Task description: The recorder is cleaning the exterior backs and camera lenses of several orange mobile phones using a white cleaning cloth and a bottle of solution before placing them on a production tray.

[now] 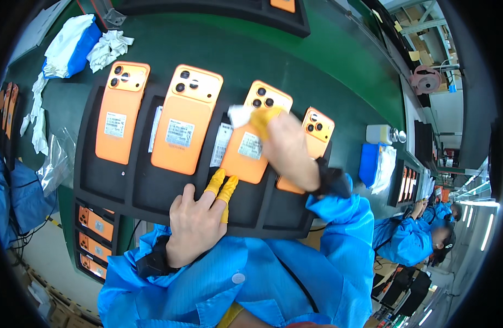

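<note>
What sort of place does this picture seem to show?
Probably an electronics factory or workshop: a black compartmented tray holds orange rectangular phones at a dark-green tabletop, and another person in blue workwear appears at the right.

A green surface [207, 41] spans the centre. Shelving [424, 26] stands at two o'clock, pale floor [53, 257] shows at eight, and strip lights [487, 232] glow between three and four.

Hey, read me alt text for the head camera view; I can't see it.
A person's right hand, in yellow finger covers, holds a white cloth near the camera end of a rectangular orange phone, third from left of four in a black compartmented tray. Two yellow-covered fingertips of the left hand are at that phone's lower edge.
</note>
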The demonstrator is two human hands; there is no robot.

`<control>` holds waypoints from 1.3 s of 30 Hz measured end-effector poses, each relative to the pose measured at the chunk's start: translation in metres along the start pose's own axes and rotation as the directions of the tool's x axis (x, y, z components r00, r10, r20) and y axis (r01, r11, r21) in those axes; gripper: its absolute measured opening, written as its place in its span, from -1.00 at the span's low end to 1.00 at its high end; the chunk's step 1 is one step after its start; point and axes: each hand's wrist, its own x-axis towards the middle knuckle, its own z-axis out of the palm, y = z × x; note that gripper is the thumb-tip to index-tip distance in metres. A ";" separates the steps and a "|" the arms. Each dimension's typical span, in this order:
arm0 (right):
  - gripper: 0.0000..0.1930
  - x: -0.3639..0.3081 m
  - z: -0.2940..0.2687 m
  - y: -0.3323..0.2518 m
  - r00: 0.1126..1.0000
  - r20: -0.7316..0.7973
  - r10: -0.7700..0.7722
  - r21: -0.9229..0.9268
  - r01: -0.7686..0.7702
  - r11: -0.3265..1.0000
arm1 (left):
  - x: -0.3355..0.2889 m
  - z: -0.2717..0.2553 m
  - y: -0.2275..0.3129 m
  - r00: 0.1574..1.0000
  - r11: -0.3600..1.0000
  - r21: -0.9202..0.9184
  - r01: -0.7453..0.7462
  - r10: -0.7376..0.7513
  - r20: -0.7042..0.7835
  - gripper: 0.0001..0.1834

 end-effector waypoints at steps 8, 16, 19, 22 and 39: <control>-0.79 0.025 0.003 -0.004 0.997 0.030 -0.067 -0.036 0.068 0.997 | -0.005 0.003 0.001 0.999 1.000 -0.004 0.017 -0.017 0.042 -0.85; -0.82 0.018 -0.001 0.008 0.996 -0.068 0.064 -0.016 -0.065 0.998 | -0.005 0.006 -0.001 0.999 0.999 0.016 0.032 -0.031 -0.028 -0.85; -0.68 -0.019 -0.006 -0.021 0.987 0.151 0.054 0.039 -0.060 0.997 | -0.008 0.008 0.002 0.999 0.999 -0.006 0.034 -0.034 -0.033 -0.86; -0.73 0.004 -0.008 0.005 0.989 -0.016 0.149 -0.046 -0.149 0.988 | -0.010 0.005 0.002 0.998 0.999 0.022 0.026 -0.025 -0.057 -0.87; -0.82 0.008 -0.013 0.007 0.986 -0.024 0.163 -0.026 -0.164 0.986 | -0.006 0.013 0.000 0.988 0.998 -0.007 0.062 -0.062 -0.144 -0.86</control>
